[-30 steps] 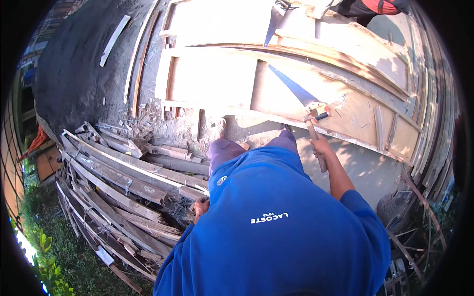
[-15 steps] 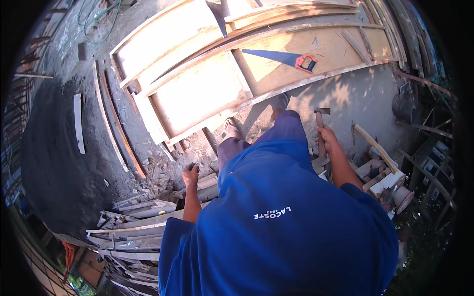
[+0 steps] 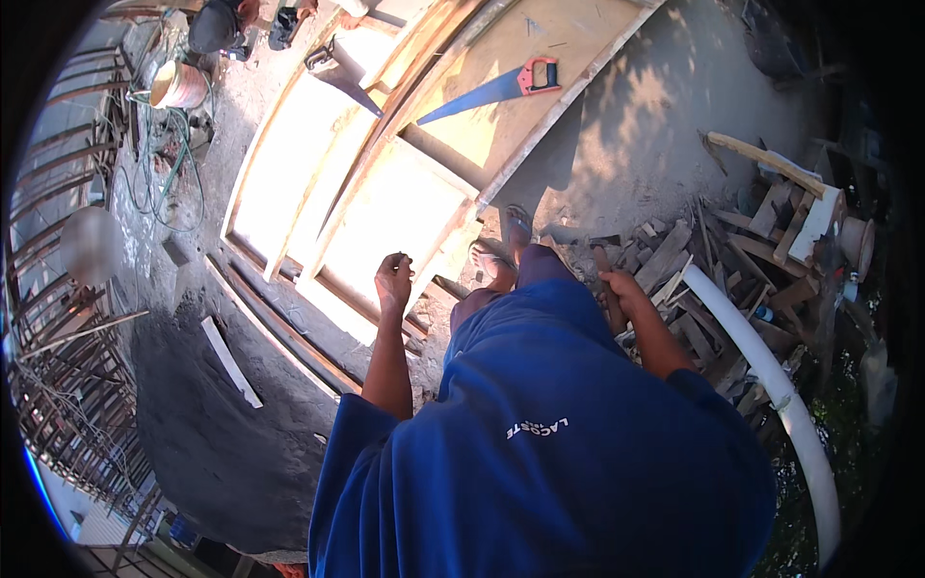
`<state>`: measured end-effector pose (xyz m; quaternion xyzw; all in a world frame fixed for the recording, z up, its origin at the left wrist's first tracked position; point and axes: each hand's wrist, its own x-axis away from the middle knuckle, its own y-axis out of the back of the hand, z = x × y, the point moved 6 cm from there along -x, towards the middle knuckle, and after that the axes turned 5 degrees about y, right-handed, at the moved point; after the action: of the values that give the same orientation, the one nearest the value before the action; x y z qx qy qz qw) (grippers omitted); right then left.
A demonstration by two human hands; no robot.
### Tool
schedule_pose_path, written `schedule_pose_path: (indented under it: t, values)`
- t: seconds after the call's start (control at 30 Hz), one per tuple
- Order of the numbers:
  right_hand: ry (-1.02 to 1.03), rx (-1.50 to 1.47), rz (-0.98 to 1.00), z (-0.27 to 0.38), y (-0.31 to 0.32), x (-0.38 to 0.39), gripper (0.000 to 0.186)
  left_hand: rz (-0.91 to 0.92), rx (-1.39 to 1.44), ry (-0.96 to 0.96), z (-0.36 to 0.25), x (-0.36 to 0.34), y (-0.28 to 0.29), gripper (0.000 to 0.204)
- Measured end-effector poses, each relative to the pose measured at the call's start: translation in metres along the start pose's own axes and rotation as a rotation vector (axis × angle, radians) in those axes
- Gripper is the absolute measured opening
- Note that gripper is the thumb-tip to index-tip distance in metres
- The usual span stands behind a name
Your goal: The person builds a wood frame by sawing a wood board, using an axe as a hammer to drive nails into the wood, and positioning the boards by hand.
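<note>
My left hand (image 3: 393,281) is raised in front of the sunlit end of a wooden framed panel (image 3: 445,166). Its fingers are curled together around something small and dark that I cannot make out. Low on my right side, my right hand (image 3: 626,293) is wrapped round the wooden handle of a hammer (image 3: 602,260), whose dark head points away from me. A handsaw (image 3: 487,94) with a blue blade and a red and black grip lies flat on the panel. Farther left, a second handsaw (image 3: 349,83) rests across another framed panel (image 3: 258,197).
Scrap wood (image 3: 665,255) is piled at my right, beside a long white pipe (image 3: 761,371). Timber strips (image 3: 284,323) and a dark sand heap (image 3: 212,414) lie to the left. A crouching person (image 3: 217,27) and a cord-wound spool (image 3: 180,87) are at the far left.
My view has turned left, so the panels and saw appear rotated. My left hand has risen toward the panel's near end. The hammer stays in my right hand.
</note>
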<state>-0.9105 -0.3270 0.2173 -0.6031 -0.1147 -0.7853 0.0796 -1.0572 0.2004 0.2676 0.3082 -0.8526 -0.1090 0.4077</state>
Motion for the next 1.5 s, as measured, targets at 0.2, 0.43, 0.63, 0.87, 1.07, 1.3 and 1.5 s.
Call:
schedule_pose_path:
  t: [0.2,0.43,0.63,0.87,1.07,1.3,1.5]
  values:
    - [-0.037,-0.124,0.124,-0.018,-0.015,-0.028,0.033,0.041,-0.159,-0.226,-0.096,-0.008,-0.029,0.025]
    - [-0.064,-0.281,0.124,-0.012,-0.016,-0.043,0.031,0.042,-0.065,-0.331,-0.218,0.019,-0.033,0.021]
    - [-0.045,-0.319,0.125,0.001,-0.030,-0.077,0.026,0.027,-0.039,-0.490,-0.323,0.053,-0.022,0.011]
    - [0.019,-0.542,0.091,0.046,-0.093,-0.110,0.010,0.175,-0.126,-0.594,-0.357,-0.002,-0.047,0.013]
    - [0.172,-0.521,-0.096,0.066,-0.041,-0.086,0.014,0.443,-0.329,-0.682,-0.387,-0.068,-0.140,0.021]
    - [0.206,-0.885,-0.408,0.055,-0.083,0.081,0.021,0.885,-0.686,-0.795,-0.375,-0.107,-0.204,0.019]
    - [0.143,-1.267,-0.603,-0.014,-0.202,-0.033,0.012,1.152,-0.887,-0.726,-0.248,-0.112,-0.281,0.019]
